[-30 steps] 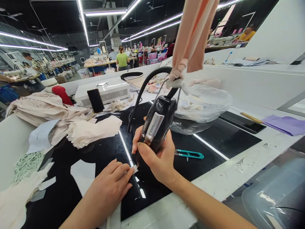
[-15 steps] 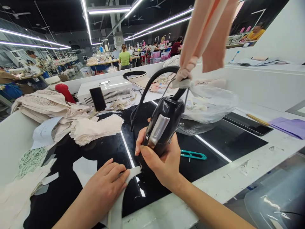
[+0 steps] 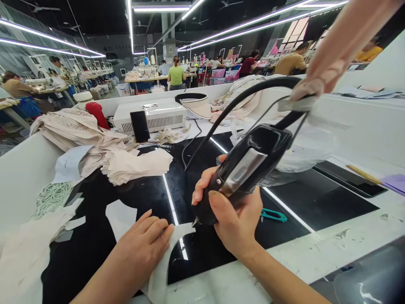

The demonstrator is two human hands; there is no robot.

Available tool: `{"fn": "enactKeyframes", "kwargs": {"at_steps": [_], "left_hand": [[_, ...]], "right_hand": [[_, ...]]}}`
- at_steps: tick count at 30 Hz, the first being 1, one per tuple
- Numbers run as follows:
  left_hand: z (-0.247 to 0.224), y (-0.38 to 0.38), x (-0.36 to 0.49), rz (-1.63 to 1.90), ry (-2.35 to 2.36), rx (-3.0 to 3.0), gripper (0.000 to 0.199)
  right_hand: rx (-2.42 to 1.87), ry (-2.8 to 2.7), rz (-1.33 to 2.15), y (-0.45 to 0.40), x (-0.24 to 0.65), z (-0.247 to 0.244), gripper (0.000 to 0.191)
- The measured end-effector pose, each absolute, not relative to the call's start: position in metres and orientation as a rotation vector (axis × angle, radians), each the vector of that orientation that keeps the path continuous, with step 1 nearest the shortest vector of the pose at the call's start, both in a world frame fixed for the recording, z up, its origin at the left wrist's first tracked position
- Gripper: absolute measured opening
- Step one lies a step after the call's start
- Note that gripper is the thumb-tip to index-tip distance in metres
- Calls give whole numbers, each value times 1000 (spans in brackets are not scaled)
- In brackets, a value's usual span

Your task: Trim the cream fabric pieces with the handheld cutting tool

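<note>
My right hand (image 3: 237, 215) is wrapped round a black handheld tool (image 3: 249, 164) with a silver plate, a cable and pink cloth tied at its upper end. The tool is tilted, its small metal tip touching or just beside the end of a pale curved fabric strip (image 3: 183, 230). My left hand (image 3: 147, 242) lies flat on that strip, fingers stretched out, on the glossy black board (image 3: 190, 270). Left of it is a small white cut piece (image 3: 122, 215).
Stacked beige pieces (image 3: 139, 164), green cord (image 3: 53, 197) and heaped cloth lie left. A phone (image 3: 139, 126) leans on a white box (image 3: 152, 116). A teal thread snipper (image 3: 274, 215) lies right of my right hand. People sit at machines beyond.
The tool's upper end has tilted to the right, and its metal tip now shows at the strip's end. My left hand stays on the strip. The view has shifted slightly.
</note>
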State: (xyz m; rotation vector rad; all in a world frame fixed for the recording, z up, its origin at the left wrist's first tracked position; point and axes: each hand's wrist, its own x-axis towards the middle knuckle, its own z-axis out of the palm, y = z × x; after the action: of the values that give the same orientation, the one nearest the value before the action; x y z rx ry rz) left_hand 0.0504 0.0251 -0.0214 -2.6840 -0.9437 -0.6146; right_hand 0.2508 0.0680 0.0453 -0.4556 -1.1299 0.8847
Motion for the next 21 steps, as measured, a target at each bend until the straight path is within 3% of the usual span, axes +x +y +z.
{"fn": "enactKeyframes", "kwargs": {"at_steps": [21], "left_hand": [[-20, 24, 59, -638, -1020, -2709, 25]], "right_hand": [[-441, -1152, 897, 79, 240, 41, 28]]}}
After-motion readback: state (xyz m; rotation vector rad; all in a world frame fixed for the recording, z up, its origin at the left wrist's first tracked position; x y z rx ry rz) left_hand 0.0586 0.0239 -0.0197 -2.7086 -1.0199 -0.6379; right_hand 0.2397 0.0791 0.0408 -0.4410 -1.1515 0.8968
